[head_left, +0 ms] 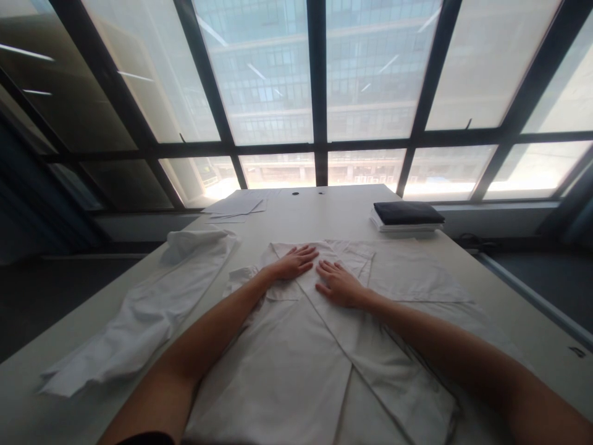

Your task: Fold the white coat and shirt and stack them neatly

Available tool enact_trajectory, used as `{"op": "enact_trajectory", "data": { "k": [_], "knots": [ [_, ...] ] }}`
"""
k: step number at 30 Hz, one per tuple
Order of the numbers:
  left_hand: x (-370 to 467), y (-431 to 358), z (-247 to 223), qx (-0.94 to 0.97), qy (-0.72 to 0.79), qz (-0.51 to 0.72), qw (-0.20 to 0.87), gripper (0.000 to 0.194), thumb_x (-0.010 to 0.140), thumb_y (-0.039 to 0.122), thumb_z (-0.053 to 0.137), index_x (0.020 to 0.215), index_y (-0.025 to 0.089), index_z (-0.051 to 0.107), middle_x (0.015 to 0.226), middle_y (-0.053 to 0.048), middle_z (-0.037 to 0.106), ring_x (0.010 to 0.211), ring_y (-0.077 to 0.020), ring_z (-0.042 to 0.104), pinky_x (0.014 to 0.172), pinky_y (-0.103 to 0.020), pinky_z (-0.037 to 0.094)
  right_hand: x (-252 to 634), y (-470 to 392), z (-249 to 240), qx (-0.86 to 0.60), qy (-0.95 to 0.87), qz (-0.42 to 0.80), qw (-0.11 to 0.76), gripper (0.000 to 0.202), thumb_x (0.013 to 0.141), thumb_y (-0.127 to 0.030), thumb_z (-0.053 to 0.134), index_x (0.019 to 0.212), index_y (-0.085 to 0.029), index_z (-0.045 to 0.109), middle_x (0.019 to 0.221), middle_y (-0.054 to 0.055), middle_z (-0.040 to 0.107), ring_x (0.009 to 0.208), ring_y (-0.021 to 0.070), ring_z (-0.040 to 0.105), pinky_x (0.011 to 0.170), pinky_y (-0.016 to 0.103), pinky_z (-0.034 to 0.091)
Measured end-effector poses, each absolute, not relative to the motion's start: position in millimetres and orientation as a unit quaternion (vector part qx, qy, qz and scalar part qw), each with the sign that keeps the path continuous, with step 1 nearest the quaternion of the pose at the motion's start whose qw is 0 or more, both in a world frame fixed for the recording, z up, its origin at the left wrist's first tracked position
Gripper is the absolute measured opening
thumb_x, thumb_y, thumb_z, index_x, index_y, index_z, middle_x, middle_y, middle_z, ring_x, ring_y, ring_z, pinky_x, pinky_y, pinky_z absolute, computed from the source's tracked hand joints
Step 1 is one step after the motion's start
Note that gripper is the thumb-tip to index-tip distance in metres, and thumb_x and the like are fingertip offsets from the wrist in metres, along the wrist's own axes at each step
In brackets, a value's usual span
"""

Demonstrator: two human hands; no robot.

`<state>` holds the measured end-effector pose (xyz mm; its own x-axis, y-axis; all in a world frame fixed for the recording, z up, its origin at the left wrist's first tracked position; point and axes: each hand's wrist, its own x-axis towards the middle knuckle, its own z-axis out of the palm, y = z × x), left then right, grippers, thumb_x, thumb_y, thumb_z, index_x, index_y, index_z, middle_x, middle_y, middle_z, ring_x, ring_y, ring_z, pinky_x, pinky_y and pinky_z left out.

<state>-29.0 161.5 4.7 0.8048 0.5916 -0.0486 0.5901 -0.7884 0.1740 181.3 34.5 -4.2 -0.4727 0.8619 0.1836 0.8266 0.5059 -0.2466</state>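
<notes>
A white garment (278, 358), which looks like a long-sleeved shirt or coat, lies spread on the table in front of me. My left hand (293, 262) rests flat on its upper part, fingers stretched toward the right. Close beside it, my right hand (340, 284) presses flat on the same cloth, fingers apart and pointing up and left. Both palms are down and neither hand grips anything. One section of the cloth (412, 272) spreads out to the right of my right hand. Part of the garment is hidden under my forearms.
Another crumpled white garment (152, 303) lies along the table's left side. Sheets of paper (236, 206) sit at the back left. A folded black cloth (407, 213) tops a white stack at the back right. The white table (306, 216) reaches toward large windows.
</notes>
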Motion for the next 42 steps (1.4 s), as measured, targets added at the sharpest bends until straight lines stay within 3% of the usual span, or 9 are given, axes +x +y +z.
{"op": "enact_trajectory", "data": {
  "k": [5,13,24,29,33,37,42],
  "knots": [
    [-24.9,157.9,8.6,0.95,0.294,-0.003,0.111,0.058,0.103,0.057,0.02,0.156,0.035,0.026,0.164,-0.001,0.018,0.152,-0.0233,0.009,0.121,-0.049,0.004,181.9,33.2,-1.9,-0.454,-0.875,0.078,0.145,0.064,0.1,-0.05,0.036,0.153,-0.014,0.035,0.16,0.012,0.032,0.148,0.0242,0.025,0.121,0.042,0.015],
    [-29.7,169.8,-1.7,0.925,0.376,0.019,0.056,0.06,0.103,0.055,0.021,0.156,0.028,0.028,0.163,-0.004,0.021,0.151,-0.0239,0.017,0.121,-0.046,0.012,179.0,38.4,-18.5,-0.581,-0.8,0.05,0.144,0.071,0.099,-0.05,0.034,0.15,-0.002,0.035,0.158,0.023,0.029,0.149,0.0292,0.021,0.12,0.042,0.014],
    [-31.5,171.3,-5.4,0.925,0.377,0.01,0.054,0.057,0.103,0.043,0.019,0.157,0.023,0.024,0.164,-0.007,0.02,0.151,-0.0252,0.015,0.12,-0.051,0.014,171.3,113.5,-14.0,-0.549,-0.825,0.049,0.12,0.063,0.099,-0.04,0.03,0.153,-0.007,0.031,0.16,0.016,0.029,0.149,0.0249,0.02,0.119,0.044,0.015],
    [-30.7,170.7,-6.9,0.924,0.379,0.01,0.058,0.059,0.103,0.046,0.017,0.158,0.024,0.019,0.164,-0.006,0.018,0.151,-0.0249,0.015,0.12,-0.051,0.014,164.8,142.0,-14.7,-0.564,-0.815,0.061,0.117,0.065,0.101,-0.046,0.024,0.154,-0.01,0.031,0.162,0.013,0.024,0.15,0.0242,0.019,0.119,0.047,0.013],
    [-29.6,170.6,-6.3,0.901,0.429,0.007,0.061,0.065,0.101,0.055,0.017,0.158,0.023,0.02,0.164,-0.008,0.016,0.152,-0.0299,0.011,0.12,-0.055,0.012,163.8,147.5,-19.1,-0.613,-0.779,0.067,0.116,0.071,0.1,-0.052,0.025,0.155,-0.008,0.026,0.163,0.015,0.018,0.151,0.0259,0.013,0.119,0.05,0.01],
    [-39.9,179.1,-3.1,0.84,0.538,-0.007,0.07,0.079,0.097,0.064,0.019,0.158,0.013,0.018,0.164,-0.014,0.01,0.151,-0.0355,0.005,0.119,-0.057,0.01,164.1,149.6,-18.6,-0.655,-0.743,0.072,0.116,0.075,0.099,-0.054,0.025,0.156,-0.005,0.022,0.163,0.018,0.015,0.151,0.0276,0.013,0.119,0.051,0.011],
    [-67.2,198.2,1.1,0.796,0.6,-0.016,0.08,0.078,0.097,0.062,0.021,0.157,0.012,0.017,0.163,-0.017,0.006,0.152,-0.0316,0.004,0.118,-0.058,0.013,164.4,148.8,-18.0,-0.664,-0.735,0.07,0.12,0.075,0.099,-0.053,0.025,0.156,-0.005,0.023,0.163,0.018,0.017,0.15,0.0275,0.013,0.119,0.05,0.01]
  ]
}}
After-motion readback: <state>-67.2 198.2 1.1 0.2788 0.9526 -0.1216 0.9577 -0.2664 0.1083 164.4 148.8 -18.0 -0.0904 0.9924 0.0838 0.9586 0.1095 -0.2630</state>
